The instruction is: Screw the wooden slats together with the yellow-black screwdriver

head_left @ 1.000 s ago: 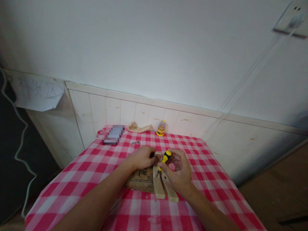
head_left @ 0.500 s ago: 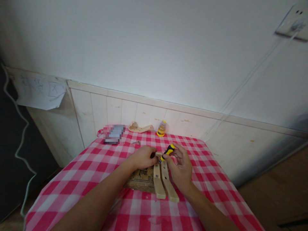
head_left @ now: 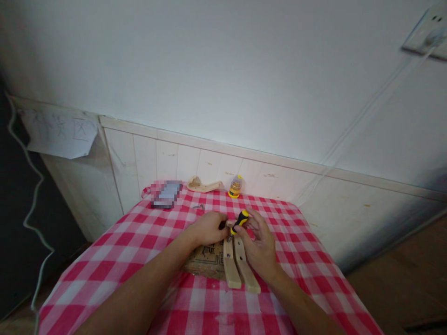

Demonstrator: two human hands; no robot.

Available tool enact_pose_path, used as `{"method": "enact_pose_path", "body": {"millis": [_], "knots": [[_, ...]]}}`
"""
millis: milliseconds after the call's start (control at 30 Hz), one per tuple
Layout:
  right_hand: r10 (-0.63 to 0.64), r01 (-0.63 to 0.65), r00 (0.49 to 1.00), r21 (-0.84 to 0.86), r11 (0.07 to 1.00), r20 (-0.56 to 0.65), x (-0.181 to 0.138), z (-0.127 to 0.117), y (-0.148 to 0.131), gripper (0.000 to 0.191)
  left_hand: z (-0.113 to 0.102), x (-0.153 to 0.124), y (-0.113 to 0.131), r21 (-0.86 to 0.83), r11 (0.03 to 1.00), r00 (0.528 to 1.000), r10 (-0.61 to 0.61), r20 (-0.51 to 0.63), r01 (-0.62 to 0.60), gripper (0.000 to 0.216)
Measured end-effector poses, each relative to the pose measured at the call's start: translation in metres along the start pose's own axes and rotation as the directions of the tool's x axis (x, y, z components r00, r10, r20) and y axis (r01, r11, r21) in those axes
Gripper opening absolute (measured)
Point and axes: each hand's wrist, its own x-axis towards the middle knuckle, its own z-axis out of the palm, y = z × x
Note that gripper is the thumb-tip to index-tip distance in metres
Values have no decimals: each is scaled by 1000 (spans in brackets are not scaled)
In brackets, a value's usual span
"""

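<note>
In my right hand (head_left: 261, 244) is a yellow-and-black screwdriver (head_left: 240, 222), gripped between thumb and fingers and tilted. Its tip points down at the upper end of the left curved wooden piece (head_left: 232, 271), which has a screw in a hole farther down. My left hand (head_left: 210, 228) is closed at the far end of that piece, its fingertips partly hidden. Alongside, under my right hand, lies a second curved wooden piece (head_left: 249, 274) with dark holes. Beneath the left piece and my left hand is a brown board (head_left: 206, 261) with black printed markings.
Several loose screws (head_left: 199, 206) lie on the red-and-white checked tablecloth (head_left: 139, 246). Toward the wall are a blurred phone-like object (head_left: 166, 194), another wooden part (head_left: 204, 186) and a clear bottle-shaped case with a yellow base (head_left: 235, 187). The white panelled wall (head_left: 164, 156) bounds the back.
The screwdriver has shifted slightly left and stands steeper, its tip now at the left wooden piece's upper hole. My right hand moved with it; my left hand stays in place.
</note>
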Motion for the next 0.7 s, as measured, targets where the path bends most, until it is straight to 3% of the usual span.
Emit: {"method": "enact_pose_path", "body": {"millis": [200,700], "knots": [[-54,59,993,-35,998,109,0,-5,-3,42,-1,0,1,-12,1000,1000,8,15,-8,22],[-12,11,999,-7,1000,-43,3,1,0,42,1,1,-2,53,999,1000,8,-15,-8,16]]}}
